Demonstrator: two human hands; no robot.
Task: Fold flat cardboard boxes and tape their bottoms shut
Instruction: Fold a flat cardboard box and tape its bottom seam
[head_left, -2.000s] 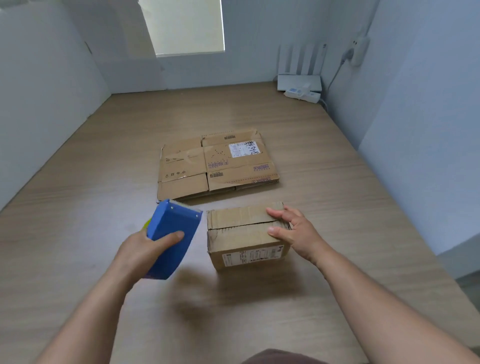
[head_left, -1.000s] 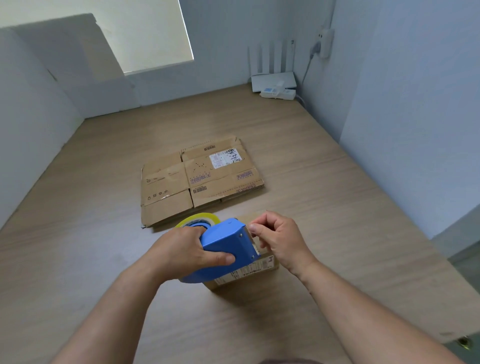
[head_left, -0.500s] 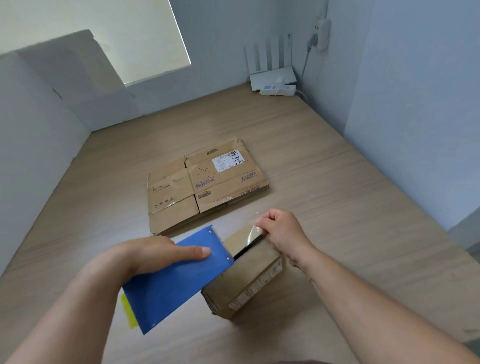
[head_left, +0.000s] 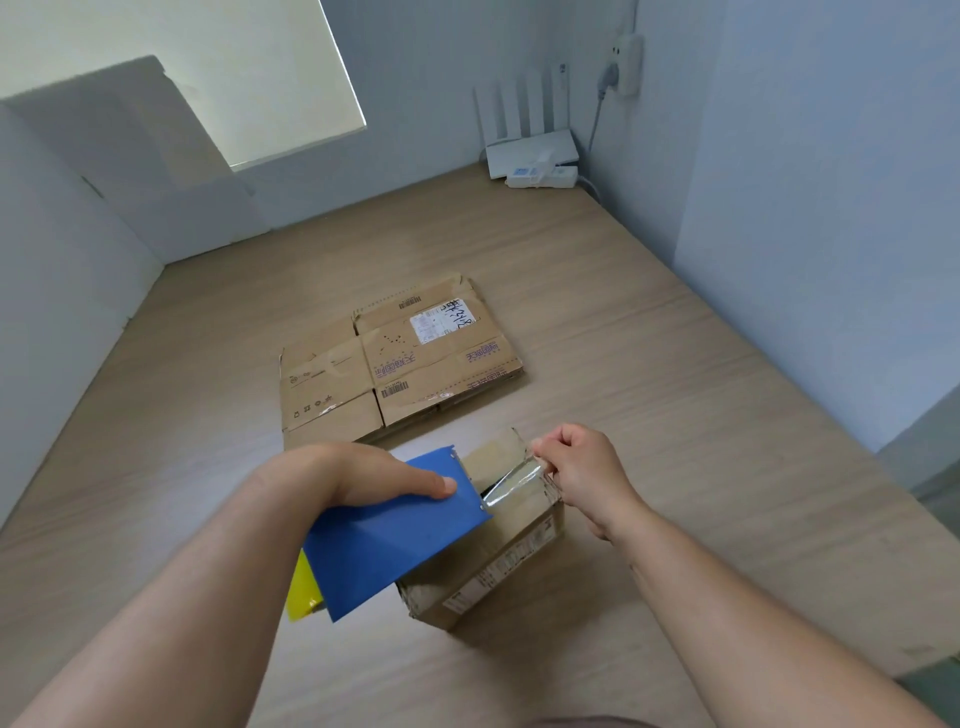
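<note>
Tape roll (head_left: 304, 590): yellow, nearest to me, peeking out below the lower edge of the dispenser.
Tape dispenser (head_left: 395, 535): blue, its flat side plate turned up toward me, its toothed end over the near-left part of the box.
My left hand (head_left: 374, 475): wrapped round the dispenser from the left, thumb lying flat across the blue plate; a firm grip.
Box (head_left: 498, 561): small folded cardboard carton standing on the table just in front of me, turned so one corner points my way, printed label on its near side. A dark gap shows between the top flaps.
Tape strip (head_left: 511, 483): clear and shiny, stretched from the dispenser's teeth across the top of the box to my right hand.
My right hand (head_left: 582, 473): fingers curled, pinching the free end of the strip at the box's far top edge.
Flat boxes (head_left: 400, 364): a low stack of unfolded cartons lying on the table beyond the box, apart from it, white shipping label on the uppermost.
Table (head_left: 675, 415): pale wood grain, running back to the walls.
Router (head_left: 535, 145): white, antennas upright, in the far right corner.
Wall adapter (head_left: 626, 62): white, above the router, cable hanging down.
</note>
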